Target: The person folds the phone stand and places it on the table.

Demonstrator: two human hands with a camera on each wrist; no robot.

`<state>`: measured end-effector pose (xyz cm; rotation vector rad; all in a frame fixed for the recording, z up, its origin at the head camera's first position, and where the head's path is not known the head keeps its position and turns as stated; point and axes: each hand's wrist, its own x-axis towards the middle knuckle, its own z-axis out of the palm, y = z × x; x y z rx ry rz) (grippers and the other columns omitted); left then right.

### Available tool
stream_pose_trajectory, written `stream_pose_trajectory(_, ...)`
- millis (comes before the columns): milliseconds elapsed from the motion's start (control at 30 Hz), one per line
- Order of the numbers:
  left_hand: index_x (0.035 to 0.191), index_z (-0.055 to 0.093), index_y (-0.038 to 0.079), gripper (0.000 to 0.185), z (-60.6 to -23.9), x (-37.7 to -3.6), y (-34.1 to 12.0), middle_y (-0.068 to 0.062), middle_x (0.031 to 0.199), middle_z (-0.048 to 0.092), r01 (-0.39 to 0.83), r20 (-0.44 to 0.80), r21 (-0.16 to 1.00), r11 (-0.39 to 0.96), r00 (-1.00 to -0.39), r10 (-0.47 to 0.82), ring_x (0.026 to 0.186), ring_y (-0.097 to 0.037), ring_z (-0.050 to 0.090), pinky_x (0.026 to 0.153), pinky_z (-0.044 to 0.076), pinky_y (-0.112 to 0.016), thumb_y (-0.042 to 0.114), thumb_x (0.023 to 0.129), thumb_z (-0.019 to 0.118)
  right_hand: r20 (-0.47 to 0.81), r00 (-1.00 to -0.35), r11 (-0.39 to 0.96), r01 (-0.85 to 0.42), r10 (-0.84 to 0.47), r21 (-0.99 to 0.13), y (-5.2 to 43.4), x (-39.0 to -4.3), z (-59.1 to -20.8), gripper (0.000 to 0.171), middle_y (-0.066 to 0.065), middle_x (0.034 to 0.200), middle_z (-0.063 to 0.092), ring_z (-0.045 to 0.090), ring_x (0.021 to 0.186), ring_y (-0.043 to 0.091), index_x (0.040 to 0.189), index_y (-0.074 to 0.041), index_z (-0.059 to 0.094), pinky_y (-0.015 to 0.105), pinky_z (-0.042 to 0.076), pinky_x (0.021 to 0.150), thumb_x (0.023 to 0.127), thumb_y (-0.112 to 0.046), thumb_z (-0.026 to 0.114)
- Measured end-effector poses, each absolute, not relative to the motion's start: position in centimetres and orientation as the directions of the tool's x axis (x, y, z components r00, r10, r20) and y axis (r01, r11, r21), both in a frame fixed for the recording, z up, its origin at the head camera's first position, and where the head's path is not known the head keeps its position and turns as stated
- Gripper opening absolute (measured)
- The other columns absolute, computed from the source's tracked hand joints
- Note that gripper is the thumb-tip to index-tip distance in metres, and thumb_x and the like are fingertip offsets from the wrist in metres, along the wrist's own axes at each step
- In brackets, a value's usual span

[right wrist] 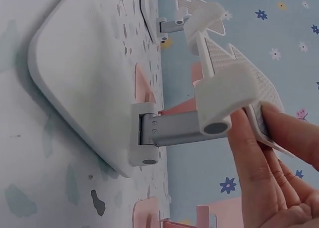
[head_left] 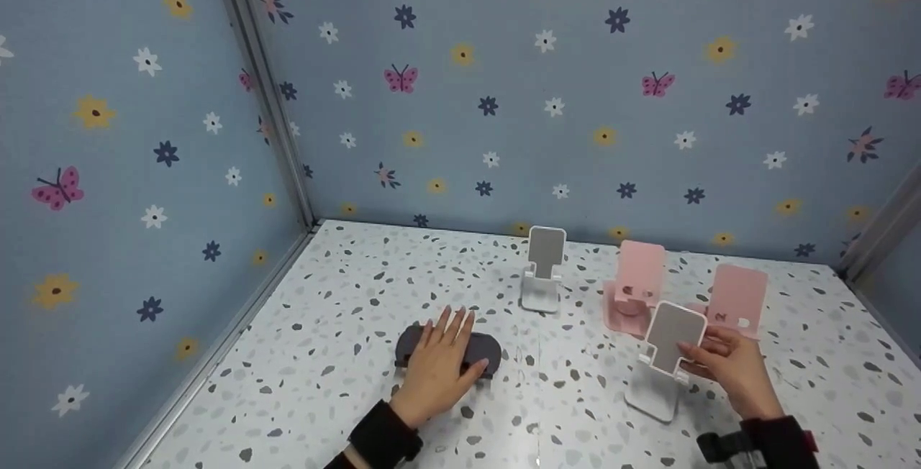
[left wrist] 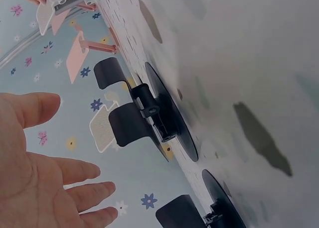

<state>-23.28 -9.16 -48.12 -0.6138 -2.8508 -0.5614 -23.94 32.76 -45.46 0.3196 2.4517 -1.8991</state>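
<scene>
My right hand (head_left: pixel 737 368) pinches the edge of a white phone stand (head_left: pixel 673 336), thumb on its grey-padded front and fingers behind the plate. In the right wrist view, the stand's grey metal arm (right wrist: pixel 182 128) rises from a wide white base (right wrist: pixel 79 83). My left hand (head_left: pixel 435 368) is held palm down over dark grey phone stands (head_left: pixel 486 347), fingers straight. The left wrist view puts those fingers beside one dark stand (left wrist: pixel 132 126) with a round base, a gap showing between. A second dark stand (left wrist: pixel 182 211) is partly cut off at the bottom.
Another white phone stand (head_left: pixel 547 249) stands at the back of the speckled table (head_left: pixel 324 296). Two pink phone stands (head_left: pixel 640 267) are at the right, just behind the gripped one. Flower-patterned panels (head_left: pixel 460 109) rise along the back and left sides.
</scene>
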Motion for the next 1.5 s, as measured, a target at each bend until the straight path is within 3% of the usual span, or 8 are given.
stream_pose_trajectory(333,0.154,0.03,0.002,0.07,-47.9,-23.2,-8.1,-0.017,0.16,0.031,0.447,0.218,0.311,0.839,-0.892,0.395,0.151,-0.036,0.023,0.122,0.022,-0.055,0.043,0.101,0.049,-0.106,-0.991,0.24,0.123,0.085,-0.963,31.6,-23.7,-44.4,0.068,-0.002,0.098,0.073,0.071,0.083,0.004,0.145,0.015,0.033,0.029,0.062,0.077,0.092,-0.007,0.069)
stream_pose_trajectory(700,0.153,0.031,0.001,0.068,-47.6,-23.4,-6.4,-0.016,0.16,0.032,0.504,0.201,0.338,0.795,-0.864,0.462,0.149,-0.037,0.026,0.122,0.023,-0.054,0.039,0.1,0.051,-0.054,-0.998,0.228,0.059,0.03,-0.972,28.7,-23.4,-43.2,0.061,-0.001,0.088,0.073,0.072,0.082,0.008,0.139,0.016,0.04,0.03,0.062,0.078,0.091,-0.005,0.07)
stream_pose_trajectory(900,0.154,0.028,0.0,0.069,-47.6,-23.4,-5.2,-0.017,0.161,0.029,0.541,0.135,0.461,0.704,-0.826,0.547,0.151,-0.035,0.021,0.123,0.02,-0.052,0.038,0.101,0.05,-0.057,-0.997,0.231,0.045,-0.047,-0.972,26.6,-23.2,-42.7,0.063,0.003,0.094,0.074,0.072,0.085,0.009,0.141,0.016,0.039,0.03,0.062,0.078,0.091,-0.007,0.069)
stream_pose_trajectory(1133,0.153,0.029,-0.001,0.067,-47.6,-23.2,-3.7,-0.016,0.161,0.029,0.518,0.091,0.61,0.6,-0.797,0.597,0.151,-0.036,0.022,0.124,0.02,-0.05,0.037,0.102,0.048,-0.011,-0.992,0.2,-0.014,-0.124,-0.98,24.4,-22.9,-42.4,0.06,-0.002,0.087,0.073,0.073,0.083,0.008,0.138,0.017,0.041,0.028,0.062,0.077,0.091,-0.005,0.069)
stream_pose_trajectory(1333,0.155,0.027,0.002,0.067,-47.7,-23.2,-2.7,-0.014,0.158,0.035,0.393,0.041,0.78,0.487,-0.808,0.587,0.143,-0.032,0.04,0.12,0.032,-0.045,0.036,0.102,0.05,0.027,-0.984,0.167,-0.057,-0.176,-0.984,22.9,-22.6,-42.0,0.061,-0.002,0.089,0.073,0.072,0.085,0.009,0.139,0.018,0.041,0.03,0.062,0.078,0.091,-0.006,0.07)
stream_pose_trajectory(1500,0.154,0.026,-0.002,0.066,-47.9,-23.2,-2.1,-0.019,0.153,0.043,0.196,-0.008,0.936,0.294,-0.819,0.574,0.135,-0.034,0.05,0.112,0.043,-0.046,0.025,0.1,0.053,0.065,-0.977,0.127,-0.092,-0.205,-0.988,22.1,-22.5,-41.9,0.058,-0.002,0.088,0.073,0.073,0.085,0.011,0.136,0.019,0.042,0.032,0.062,0.079,0.09,-0.003,0.069)
